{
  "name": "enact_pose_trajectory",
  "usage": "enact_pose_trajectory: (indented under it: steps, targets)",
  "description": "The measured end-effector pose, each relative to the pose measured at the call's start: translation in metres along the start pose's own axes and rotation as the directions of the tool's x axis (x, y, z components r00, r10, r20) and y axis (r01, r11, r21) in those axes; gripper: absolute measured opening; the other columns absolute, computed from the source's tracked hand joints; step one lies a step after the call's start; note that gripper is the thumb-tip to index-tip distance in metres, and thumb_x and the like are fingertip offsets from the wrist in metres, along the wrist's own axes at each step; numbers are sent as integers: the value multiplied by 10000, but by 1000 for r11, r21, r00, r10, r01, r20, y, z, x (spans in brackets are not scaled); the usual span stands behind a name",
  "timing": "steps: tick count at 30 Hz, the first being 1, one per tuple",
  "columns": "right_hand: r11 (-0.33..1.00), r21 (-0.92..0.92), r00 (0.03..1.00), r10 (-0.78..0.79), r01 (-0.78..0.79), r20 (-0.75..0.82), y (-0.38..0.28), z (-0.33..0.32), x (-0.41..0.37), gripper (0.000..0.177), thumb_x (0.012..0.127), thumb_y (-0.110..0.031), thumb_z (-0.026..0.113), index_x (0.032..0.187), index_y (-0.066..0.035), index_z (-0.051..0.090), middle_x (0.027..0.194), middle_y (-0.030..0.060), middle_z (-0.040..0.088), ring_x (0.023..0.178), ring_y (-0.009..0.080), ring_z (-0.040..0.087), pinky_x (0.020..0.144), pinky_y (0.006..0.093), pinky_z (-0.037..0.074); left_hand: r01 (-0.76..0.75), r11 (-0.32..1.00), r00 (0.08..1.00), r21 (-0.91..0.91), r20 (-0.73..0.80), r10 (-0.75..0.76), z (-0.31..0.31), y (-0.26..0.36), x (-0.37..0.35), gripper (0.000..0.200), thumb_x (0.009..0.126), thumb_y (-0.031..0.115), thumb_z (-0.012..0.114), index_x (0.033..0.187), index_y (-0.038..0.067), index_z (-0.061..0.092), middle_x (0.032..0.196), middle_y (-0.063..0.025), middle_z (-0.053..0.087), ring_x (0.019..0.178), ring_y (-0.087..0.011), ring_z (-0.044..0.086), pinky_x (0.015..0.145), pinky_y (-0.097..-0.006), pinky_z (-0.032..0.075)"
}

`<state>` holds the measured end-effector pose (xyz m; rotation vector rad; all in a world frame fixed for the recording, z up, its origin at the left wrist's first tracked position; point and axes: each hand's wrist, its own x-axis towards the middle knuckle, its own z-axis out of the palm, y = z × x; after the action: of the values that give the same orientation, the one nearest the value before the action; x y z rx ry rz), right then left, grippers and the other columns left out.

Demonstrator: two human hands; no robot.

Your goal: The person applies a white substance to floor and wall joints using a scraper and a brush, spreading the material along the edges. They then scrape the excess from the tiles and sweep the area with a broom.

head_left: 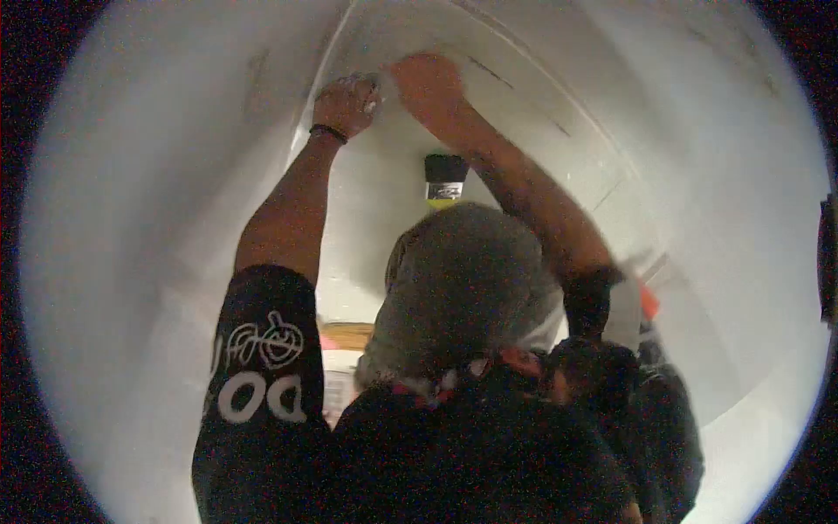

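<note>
My left hand, with a dark band at its wrist, is closed near the seam of the pale curved shell. Its fingers curl round something whitish that I cannot make out. Just to the right, my right hand is against or close to the same pale surface, blurred, with its fingers hidden. Below the hands is a wide brush with dark bristles, a printed metal band and a yellow part; neither hand touches it.
A grey cap and dark shirt fill the lower middle. Pale curved walls rise on both sides. A brown strip and a white printed item show left of the cap, an orange item to its right.
</note>
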<state>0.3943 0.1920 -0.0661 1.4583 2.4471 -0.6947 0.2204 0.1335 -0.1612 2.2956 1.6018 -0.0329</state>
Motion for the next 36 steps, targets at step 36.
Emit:
enact_pose_trajectory:
  steps: [36]
  targets:
    - [942,268,948,-117,200,-297,176,78,-36,328,738,-70,649,1038,19,552,1027,128,590,912,236,585,804,346,475,-41,997,999,67,-21,43,0,2,-12,370,824,367,507,1152,195,499,1113,-73,561,1066,-256,516,911,-407,412]
